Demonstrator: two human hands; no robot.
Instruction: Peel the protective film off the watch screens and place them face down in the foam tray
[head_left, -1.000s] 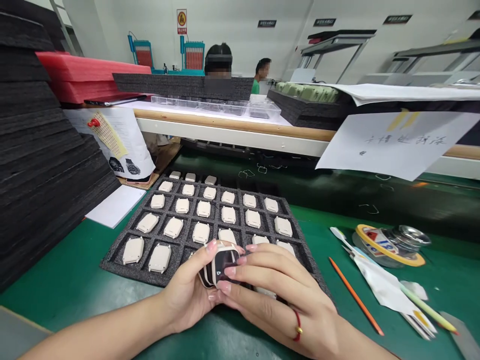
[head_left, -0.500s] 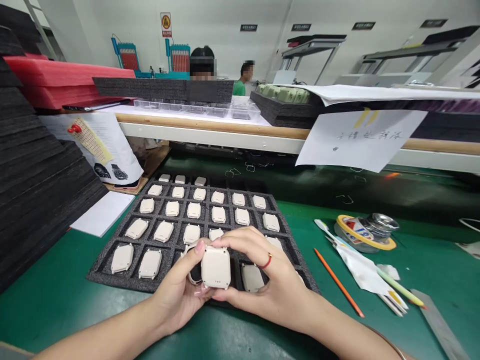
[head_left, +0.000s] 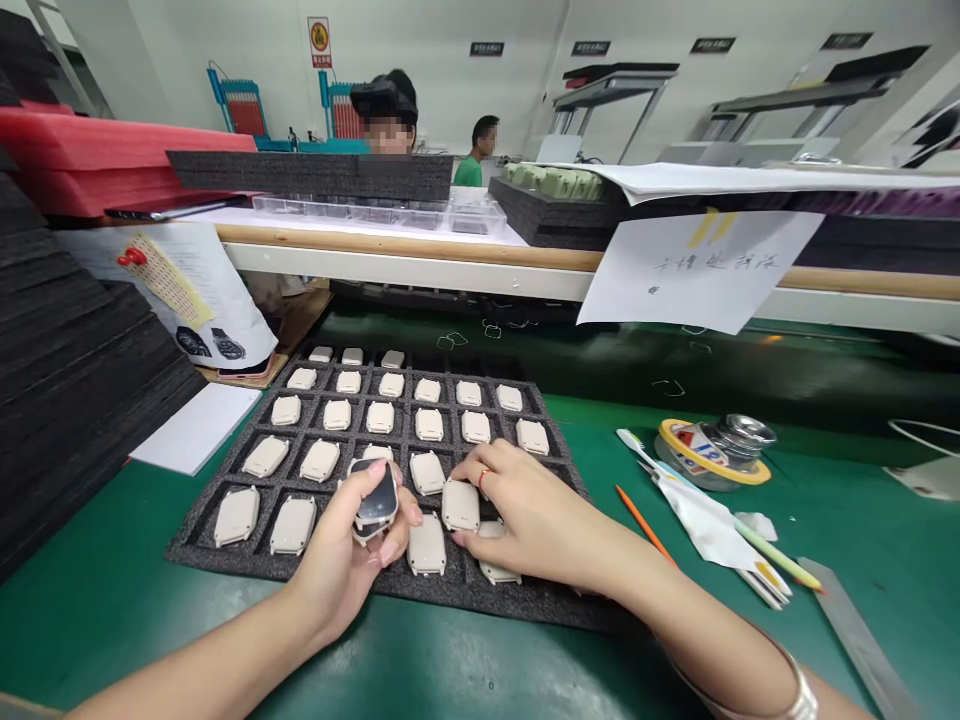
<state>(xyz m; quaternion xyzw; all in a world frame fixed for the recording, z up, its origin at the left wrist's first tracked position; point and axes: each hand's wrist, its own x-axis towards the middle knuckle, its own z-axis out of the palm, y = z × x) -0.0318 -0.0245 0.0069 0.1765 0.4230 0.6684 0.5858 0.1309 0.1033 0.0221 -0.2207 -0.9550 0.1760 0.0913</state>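
Observation:
My left hand (head_left: 330, 570) is closed around a smartwatch case (head_left: 377, 493) with its dark glassy face up; a second dark-faced piece seems to lie beneath it. In my right hand (head_left: 529, 500), thumb and fingers grip a cream watch case (head_left: 460, 505) by its sides, its plain back upward. Both hands are above the front part of a black foam tray (head_left: 495, 603), whose square pockets hold several cream cases lying back up. One such case (head_left: 427, 545) lies between my hands, and another (head_left: 498, 570) is partly hidden under my right hand.
To the right lie an orange stick (head_left: 643, 525), a toothbrush, tissue (head_left: 705, 525), a steel ruler (head_left: 855, 630) and a glass bottle (head_left: 746, 440) in a yellow-rimmed tub. Black foam sheets (head_left: 82, 370) are stacked at left. A shelf (head_left: 420, 255) crosses behind; two people are beyond.
My hands have moved apart. The right one has carried the cream case rightward over the tray, while the left keeps the dark-faced piece, now tilted into view. The camera view has shifted slightly.

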